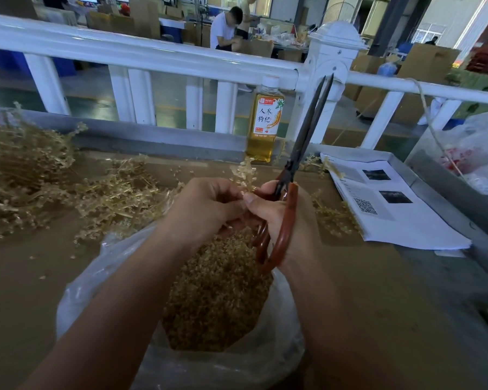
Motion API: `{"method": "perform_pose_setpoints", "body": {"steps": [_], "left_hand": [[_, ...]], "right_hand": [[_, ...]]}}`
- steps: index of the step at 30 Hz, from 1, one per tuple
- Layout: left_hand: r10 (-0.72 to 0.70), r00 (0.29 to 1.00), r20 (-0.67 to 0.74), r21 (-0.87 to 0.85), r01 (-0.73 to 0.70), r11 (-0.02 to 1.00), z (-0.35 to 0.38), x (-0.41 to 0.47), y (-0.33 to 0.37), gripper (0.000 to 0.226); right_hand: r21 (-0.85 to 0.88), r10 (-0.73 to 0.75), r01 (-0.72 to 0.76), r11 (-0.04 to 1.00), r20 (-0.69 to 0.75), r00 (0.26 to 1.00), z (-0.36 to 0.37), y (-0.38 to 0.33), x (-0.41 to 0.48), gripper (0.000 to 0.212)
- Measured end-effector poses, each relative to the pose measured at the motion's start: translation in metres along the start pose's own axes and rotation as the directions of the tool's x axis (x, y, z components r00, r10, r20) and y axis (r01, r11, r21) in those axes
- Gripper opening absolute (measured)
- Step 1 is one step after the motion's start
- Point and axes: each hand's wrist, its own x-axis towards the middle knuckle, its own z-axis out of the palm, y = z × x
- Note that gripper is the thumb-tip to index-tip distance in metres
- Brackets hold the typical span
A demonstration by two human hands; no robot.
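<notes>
Standing beyond hands gripping scissors and sprig, a bottle reads 人参枸杞.

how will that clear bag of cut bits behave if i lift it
The clear bag looks thin and crumpled, so it would likely sag. Its loose cut bits would probably shift and might spill through the open mouth.

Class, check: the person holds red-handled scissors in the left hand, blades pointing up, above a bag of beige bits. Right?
No. The head view shows the scissors in the right hand, not the left hand, which pinches a sprig; blades point up, above the bag of beige bits.
</notes>
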Motion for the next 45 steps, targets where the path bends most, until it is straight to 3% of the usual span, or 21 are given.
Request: {"method": "perform_pose_setpoints", "body": {"steps": [3,6,11,14,16,19,22,27,31,39,45], "left_hand": [[0.025,0.987,-0.157,0.133,-0.004,0.991,0.003,0.003,-0.002,0.016],[0.09,0.953,-0.289,0.273,-0.008,0.962,0.002,0.005,-0.002,0.037],[0.25,0.955,-0.162,0.327,-0.187,0.926,0.006,0.001,0.004,0.079],[0.153,0.988,0.009,0.164,-0.152,0.975,0.005,0.001,0.004,0.049],[0.125,0.992,0.031,0.119,-0.128,0.985,0.003,-0.001,0.005,0.022],[0.112,0.994,0.015,0.124,-0.113,0.986,-0.003,0.002,0.004,0.015],[0.113,0.992,0.053,-0.019,-0.112,0.993,-0.005,0.001,0.004,0.007],[0.125,0.988,0.094,-0.155,-0.109,0.982,-0.006,0.004,0.0,0.01],[0.144,0.982,0.126,-0.163,-0.122,0.979,-0.012,0.005,-0.002,0.022],[0.053,0.99,0.133,-0.093,-0.041,0.995,-0.021,0.005,-0.001,0.024],[0.07,0.993,0.09,-0.1,-0.061,0.993,-0.013,0.007,-0.003,0.056]], "right_hand": [[0.044,0.031,-0.03,0.999,-0.011,0.999,-0.001,-0.002,0.001,0.028],[0.096,0.054,-0.053,0.994,-0.016,0.998,-0.002,-0.004,0.002,0.029],[0.032,0.03,-0.028,0.999,-0.048,0.998,0.002,-0.001,0.002,0.03],[-0.004,-0.005,0.005,1.0,-0.052,0.999,0.003,-0.002,0.002,0.031],[-0.039,-0.004,0.002,0.999,-0.043,0.999,0.004,-0.002,0.001,0.03],[-0.036,-0.008,0.007,0.999,-0.025,1.0,0.005,-0.003,0.0,0.029],[0.025,-0.055,0.055,0.998,-0.018,0.998,0.002,-0.003,-0.003,0.027],[0.092,-0.047,0.046,0.995,0.006,0.999,-0.005,-0.007,-0.002,0.025],[0.176,0.01,-0.026,0.984,0.094,0.995,-0.007,-0.013,-0.003,0.026],[-0.047,-0.052,0.057,0.997,0.112,0.992,-0.011,-0.009,0.001,0.028],[-0.018,-0.044,0.046,0.999,0.092,0.995,-0.012,-0.008,0.003,0.034]]}}
